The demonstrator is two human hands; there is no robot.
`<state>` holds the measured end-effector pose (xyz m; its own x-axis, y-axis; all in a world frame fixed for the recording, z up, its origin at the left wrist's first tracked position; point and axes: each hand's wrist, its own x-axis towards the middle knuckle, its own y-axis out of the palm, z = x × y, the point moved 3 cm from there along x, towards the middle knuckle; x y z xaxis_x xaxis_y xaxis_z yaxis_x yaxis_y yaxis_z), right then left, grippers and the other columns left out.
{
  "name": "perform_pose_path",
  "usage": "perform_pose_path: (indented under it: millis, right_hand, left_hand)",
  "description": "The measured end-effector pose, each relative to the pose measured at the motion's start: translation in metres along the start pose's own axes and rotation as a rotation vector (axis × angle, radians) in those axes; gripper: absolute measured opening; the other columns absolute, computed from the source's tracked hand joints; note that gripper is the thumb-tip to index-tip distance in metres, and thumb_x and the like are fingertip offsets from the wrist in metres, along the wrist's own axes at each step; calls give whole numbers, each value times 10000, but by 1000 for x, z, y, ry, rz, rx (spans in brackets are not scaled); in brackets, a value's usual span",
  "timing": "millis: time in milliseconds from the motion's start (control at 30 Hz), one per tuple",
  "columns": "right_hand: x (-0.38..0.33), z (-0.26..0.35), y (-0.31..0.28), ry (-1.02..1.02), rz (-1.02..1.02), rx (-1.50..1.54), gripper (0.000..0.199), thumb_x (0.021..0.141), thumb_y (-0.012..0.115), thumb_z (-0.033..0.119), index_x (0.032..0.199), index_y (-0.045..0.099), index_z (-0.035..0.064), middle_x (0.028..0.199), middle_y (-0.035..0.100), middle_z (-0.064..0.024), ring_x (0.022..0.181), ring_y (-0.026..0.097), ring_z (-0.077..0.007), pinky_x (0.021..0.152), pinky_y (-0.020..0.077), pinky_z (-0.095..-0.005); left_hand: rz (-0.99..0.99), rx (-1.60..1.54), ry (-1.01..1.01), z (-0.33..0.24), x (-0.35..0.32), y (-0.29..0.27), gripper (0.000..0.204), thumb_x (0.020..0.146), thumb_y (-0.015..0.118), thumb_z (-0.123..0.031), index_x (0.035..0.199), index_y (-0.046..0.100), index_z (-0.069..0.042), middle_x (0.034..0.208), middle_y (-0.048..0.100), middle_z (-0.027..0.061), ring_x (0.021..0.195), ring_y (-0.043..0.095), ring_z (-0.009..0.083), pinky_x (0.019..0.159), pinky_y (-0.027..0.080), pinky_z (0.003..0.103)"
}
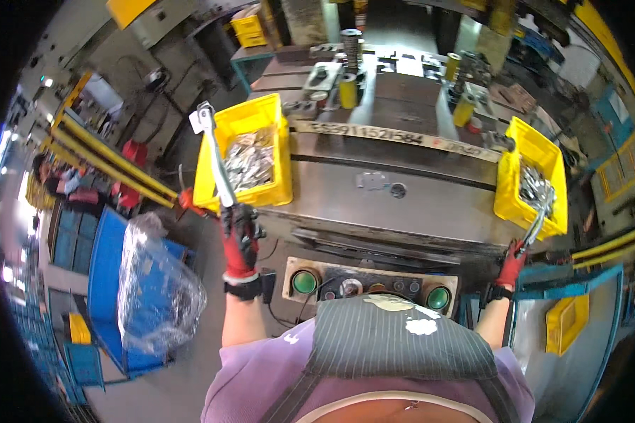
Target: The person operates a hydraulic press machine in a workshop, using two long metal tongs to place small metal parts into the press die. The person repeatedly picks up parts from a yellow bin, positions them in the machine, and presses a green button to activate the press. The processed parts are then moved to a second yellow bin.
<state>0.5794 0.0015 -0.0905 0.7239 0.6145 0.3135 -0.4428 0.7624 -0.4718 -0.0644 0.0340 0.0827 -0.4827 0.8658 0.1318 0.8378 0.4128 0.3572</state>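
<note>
My left hand, in a red and black glove, is closed around the handle of long silver tongs. The tongs reach up over the left yellow bin, and a small flat pale piece shows at their far tip. Many small silver metal parts lie heaped in that bin. My right hand, gloved the same way, grips a second pair of silver tongs. Their far end reaches into the right yellow bin, among its metal parts; the tips cannot be made out there.
Between the bins stands a metal press bed with a flat thin piece and a dark round piece on it. Below is a control panel with green buttons. A plastic-wrapped blue cart stands left; a person is beyond.
</note>
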Motion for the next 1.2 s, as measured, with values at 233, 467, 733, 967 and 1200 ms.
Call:
perform_pose_path:
  millis: [233, 467, 733, 967, 1200]
  right_hand:
    - [-6, 6, 12, 61, -1, 112, 419, 828, 604, 285, 1110, 503, -8, 944, 594, -105, 828, 537, -183, 783, 419, -309]
    - [-89, 98, 36, -127, 335, 78, 311, 778, 644, 136, 1036, 537, 1, 819, 590, -45, 726, 509, -123, 695, 432, -280]
    - [-155, 226, 119, -380, 922, -200, 521, 730, 642, 239, 1189, 454, 80, 896, 585, -157, 817, 573, -349, 698, 457, -405]
    - [-138, 258, 107, -294, 748, 140, 531, 723, 658, 236, 1191, 459, 84, 902, 586, -146, 807, 577, -330, 679, 459, -393]
    - [-22, 353, 141, -549, 312, 118, 456, 778, 578, 195, 1186, 434, 51, 940, 579, -149, 851, 573, -339, 697, 467, -410]
  left_hand:
    - [-14, -90, -472, 72, 8, -52, 382, 903, 442, -307, 1262, 419, -180, 616, 367, -66, 422, 330, 38, 368, 282, 178]
    - [151, -60, -356, 59, -1, -5, 353, 913, 457, -241, 1258, 439, -164, 624, 396, -78, 455, 346, 21, 396, 311, 180]
    - [372, 59, -510, 79, -28, 58, 336, 882, 528, -220, 1204, 476, -139, 638, 416, -73, 511, 388, 24, 420, 343, 186]
    - [361, 130, -430, 90, -29, 22, 387, 893, 475, -212, 1265, 410, -132, 641, 387, -93, 511, 391, 20, 404, 346, 178]
    - [320, 92, -449, 76, -36, 32, 365, 889, 487, -141, 1249, 430, -119, 594, 383, -58, 456, 378, 37, 390, 356, 201]
